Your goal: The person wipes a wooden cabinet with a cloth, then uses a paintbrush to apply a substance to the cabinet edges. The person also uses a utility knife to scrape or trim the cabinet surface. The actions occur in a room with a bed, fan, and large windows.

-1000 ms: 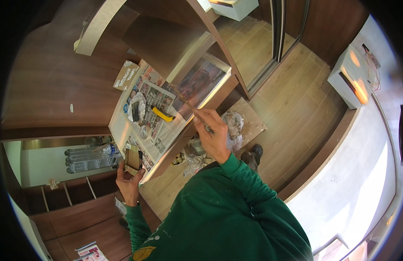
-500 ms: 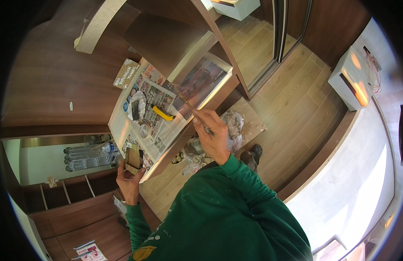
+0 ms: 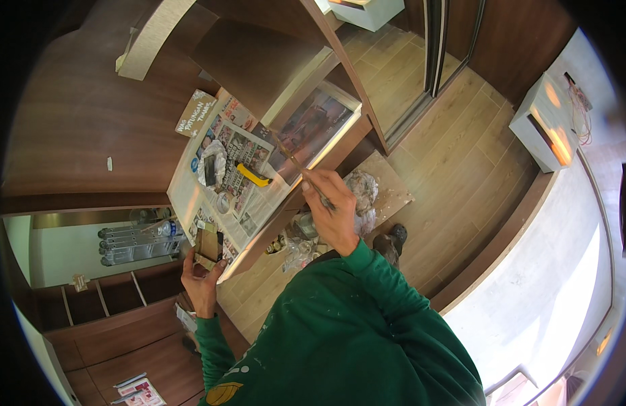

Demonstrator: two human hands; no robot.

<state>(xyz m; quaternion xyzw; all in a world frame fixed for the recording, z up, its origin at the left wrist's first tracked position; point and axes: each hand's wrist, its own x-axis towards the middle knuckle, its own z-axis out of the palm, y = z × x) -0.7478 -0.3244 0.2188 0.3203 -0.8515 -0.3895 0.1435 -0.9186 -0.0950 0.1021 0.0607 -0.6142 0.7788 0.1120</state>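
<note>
My right hand (image 3: 332, 206) is closed around a thin, long-handled brush (image 3: 294, 161), its tip raised over the newspaper-covered counter. At the counter's near left corner, my left hand (image 3: 202, 281) grips a small square brown piece with dark edges (image 3: 208, 245), fingers on one side and thumb on the other; whether it is a shallow box or a board I cannot tell. Between the hands, newspaper sheets (image 3: 248, 215) carry a yellow-handled cutter (image 3: 253, 174), a round ring like a tape roll (image 3: 225, 202) and a crumpled pale wrapper (image 3: 206, 154) with a dark block (image 3: 211, 170) on it.
A cardboard sign (image 3: 195, 114) leans at the counter's back. Below the counter, plastic bags (image 3: 300, 254) and a crumpled bundle (image 3: 361, 191) lie on the floor and a board (image 3: 392, 193). A folded ladder (image 3: 138, 243) shows at left, a grey box (image 3: 546, 125) at right.
My right hand has shifted very slightly with the brush. The left hand and the piece in it stay nearly where they were.
</note>
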